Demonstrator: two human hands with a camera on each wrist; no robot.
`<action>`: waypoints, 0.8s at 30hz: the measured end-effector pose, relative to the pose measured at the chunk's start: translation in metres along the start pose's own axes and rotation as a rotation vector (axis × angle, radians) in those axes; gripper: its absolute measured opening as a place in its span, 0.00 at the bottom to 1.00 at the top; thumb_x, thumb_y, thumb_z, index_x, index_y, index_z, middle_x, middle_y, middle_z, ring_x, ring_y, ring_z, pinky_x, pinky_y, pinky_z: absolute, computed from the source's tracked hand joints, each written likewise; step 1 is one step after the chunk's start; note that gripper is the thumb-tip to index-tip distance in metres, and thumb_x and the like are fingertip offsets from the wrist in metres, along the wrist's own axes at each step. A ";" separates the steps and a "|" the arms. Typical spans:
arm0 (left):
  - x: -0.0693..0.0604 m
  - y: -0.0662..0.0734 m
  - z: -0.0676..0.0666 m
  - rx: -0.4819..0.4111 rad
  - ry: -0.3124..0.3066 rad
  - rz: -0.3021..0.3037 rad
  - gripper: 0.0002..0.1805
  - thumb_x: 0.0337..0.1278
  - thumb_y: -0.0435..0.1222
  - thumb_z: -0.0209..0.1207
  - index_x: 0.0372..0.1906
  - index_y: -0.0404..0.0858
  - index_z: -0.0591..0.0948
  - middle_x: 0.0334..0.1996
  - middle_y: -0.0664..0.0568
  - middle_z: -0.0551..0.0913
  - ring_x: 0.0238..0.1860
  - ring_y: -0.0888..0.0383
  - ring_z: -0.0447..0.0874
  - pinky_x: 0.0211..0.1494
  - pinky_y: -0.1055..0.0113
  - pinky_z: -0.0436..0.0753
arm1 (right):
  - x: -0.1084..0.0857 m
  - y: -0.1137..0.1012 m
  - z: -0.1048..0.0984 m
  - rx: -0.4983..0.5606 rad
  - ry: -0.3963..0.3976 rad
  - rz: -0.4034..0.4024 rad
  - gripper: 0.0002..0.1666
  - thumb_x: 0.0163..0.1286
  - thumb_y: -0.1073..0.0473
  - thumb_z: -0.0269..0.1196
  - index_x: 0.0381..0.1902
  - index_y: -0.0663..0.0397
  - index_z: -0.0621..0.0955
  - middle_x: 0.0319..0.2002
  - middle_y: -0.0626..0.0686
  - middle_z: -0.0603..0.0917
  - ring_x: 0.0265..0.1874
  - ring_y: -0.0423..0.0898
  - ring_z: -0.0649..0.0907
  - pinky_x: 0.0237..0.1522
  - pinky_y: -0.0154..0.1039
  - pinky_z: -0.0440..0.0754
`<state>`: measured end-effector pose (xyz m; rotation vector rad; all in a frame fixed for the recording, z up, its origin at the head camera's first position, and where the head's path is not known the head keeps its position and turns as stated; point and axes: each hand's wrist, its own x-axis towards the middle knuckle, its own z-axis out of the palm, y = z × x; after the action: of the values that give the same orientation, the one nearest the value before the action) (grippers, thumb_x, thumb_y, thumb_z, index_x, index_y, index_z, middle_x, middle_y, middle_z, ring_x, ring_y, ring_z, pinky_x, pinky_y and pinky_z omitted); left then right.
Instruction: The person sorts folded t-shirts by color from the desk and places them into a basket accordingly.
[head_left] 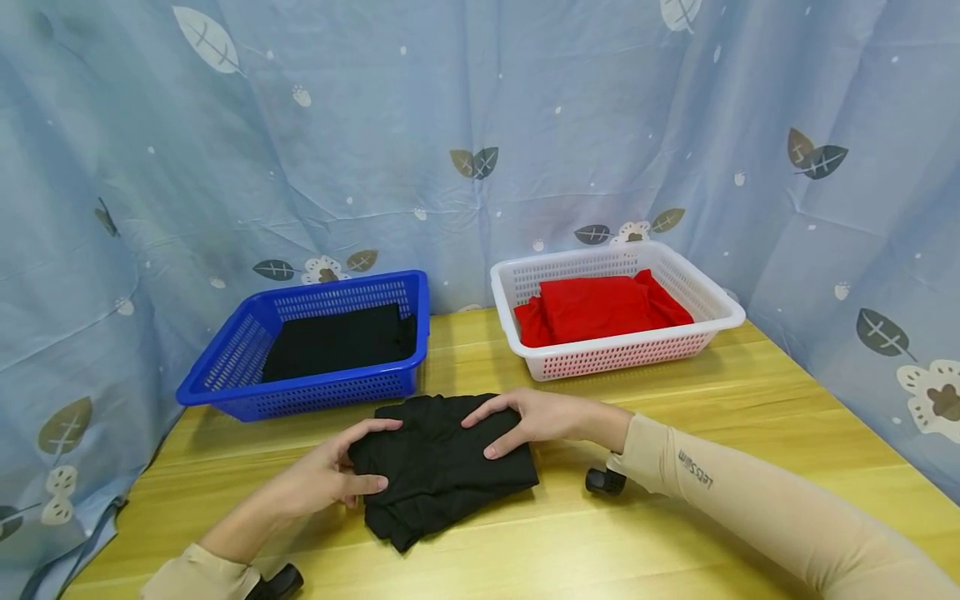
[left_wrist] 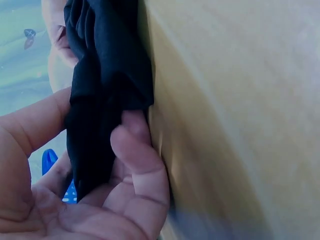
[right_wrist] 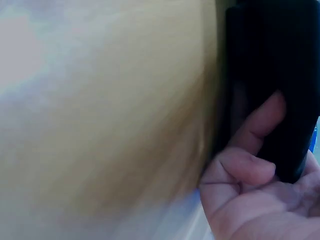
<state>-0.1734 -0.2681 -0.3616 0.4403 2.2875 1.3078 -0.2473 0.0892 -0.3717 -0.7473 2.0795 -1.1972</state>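
A folded black garment (head_left: 453, 462) lies on the table in front of me, its near left corner loose and rumpled. At its left side my left hand (head_left: 321, 477) grips the edge, thumb and index finger on top. The left wrist view shows other fingers of that hand curled beneath the cloth (left_wrist: 107, 65). My right hand (head_left: 546, 417) holds the far right part, with thumb and a finger over the top. In the right wrist view curled fingers (right_wrist: 245, 167) reach under the dark fabric.
A blue basket (head_left: 303, 387) with folded black cloth (head_left: 333, 342) inside stands at the back left. Back right is a white basket (head_left: 630, 340) holding red cloth (head_left: 600, 308). The wooden table (head_left: 675, 533) ends against a blue patterned curtain (head_left: 390, 150).
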 end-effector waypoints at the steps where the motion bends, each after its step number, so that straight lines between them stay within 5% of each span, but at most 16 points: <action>1: 0.000 0.000 0.001 -0.002 0.007 -0.002 0.44 0.68 0.37 0.71 0.84 0.46 0.63 0.18 0.53 0.73 0.20 0.57 0.77 0.24 0.64 0.79 | 0.000 0.001 0.000 -0.011 0.008 -0.006 0.28 0.68 0.52 0.77 0.65 0.29 0.86 0.75 0.47 0.76 0.77 0.50 0.70 0.81 0.55 0.66; 7: 0.000 0.000 0.002 -0.020 0.035 -0.021 0.44 0.66 0.36 0.72 0.83 0.46 0.65 0.22 0.50 0.78 0.21 0.56 0.78 0.24 0.62 0.80 | 0.001 0.005 0.000 -0.032 0.033 -0.042 0.29 0.67 0.52 0.78 0.65 0.30 0.86 0.73 0.47 0.79 0.76 0.50 0.72 0.79 0.54 0.69; 17: -0.001 -0.004 0.001 -0.046 0.025 -0.015 0.48 0.67 0.35 0.72 0.87 0.51 0.60 0.15 0.53 0.72 0.20 0.57 0.77 0.23 0.65 0.76 | 0.000 0.004 0.000 -0.015 0.036 -0.075 0.29 0.68 0.54 0.77 0.66 0.33 0.86 0.72 0.47 0.81 0.75 0.49 0.74 0.78 0.51 0.71; 24: -0.003 -0.005 0.000 -0.078 0.055 -0.015 0.46 0.68 0.36 0.71 0.86 0.50 0.62 0.28 0.50 0.75 0.24 0.56 0.77 0.28 0.63 0.81 | -0.002 0.001 0.001 -0.029 0.052 -0.083 0.29 0.69 0.52 0.77 0.67 0.31 0.86 0.73 0.47 0.80 0.76 0.49 0.73 0.80 0.54 0.69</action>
<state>-0.1708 -0.2725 -0.3652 0.3642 2.2706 1.4120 -0.2454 0.0910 -0.3722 -0.8318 2.1310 -1.2455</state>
